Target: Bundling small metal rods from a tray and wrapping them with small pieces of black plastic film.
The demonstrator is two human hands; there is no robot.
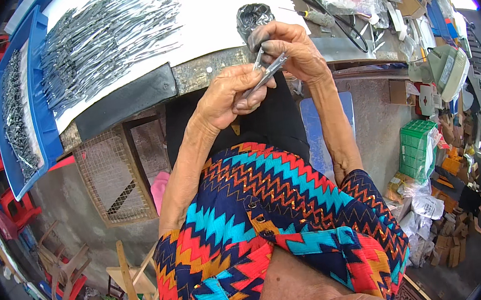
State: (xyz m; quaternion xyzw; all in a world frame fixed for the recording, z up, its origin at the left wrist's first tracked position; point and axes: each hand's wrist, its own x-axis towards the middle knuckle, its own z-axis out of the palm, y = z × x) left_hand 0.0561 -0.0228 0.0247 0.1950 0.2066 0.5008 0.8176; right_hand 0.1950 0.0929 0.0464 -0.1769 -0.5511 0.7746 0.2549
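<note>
In front of my body, just off the table's near edge, my left hand (pixel 225 95) is closed round a few thin grey strips (pixel 275 67) that stick out past its fingers. My right hand (pixel 299 50) is closed too, with thumb and forefinger pinched at the upper end of a thin pale strip (pixel 258 59) that runs down to the left fingertips. The strips' exact kind is too small to tell. Just beyond my right fingers sits a crumpled black plastic bag (pixel 254 17). Many similar dark, thin strips (pixel 114 38) lie spread over a white sheet (pixel 205 20) on the table.
A blue tray (pixel 47 105) holding small dark pieces stands at the table's left end. A black block (pixel 126 101) lies along the near edge. To the right are a black cable (pixel 336 18), a screwdriver (pixel 304 13) and plastic bags. A green crate (pixel 417 149) stands lower right.
</note>
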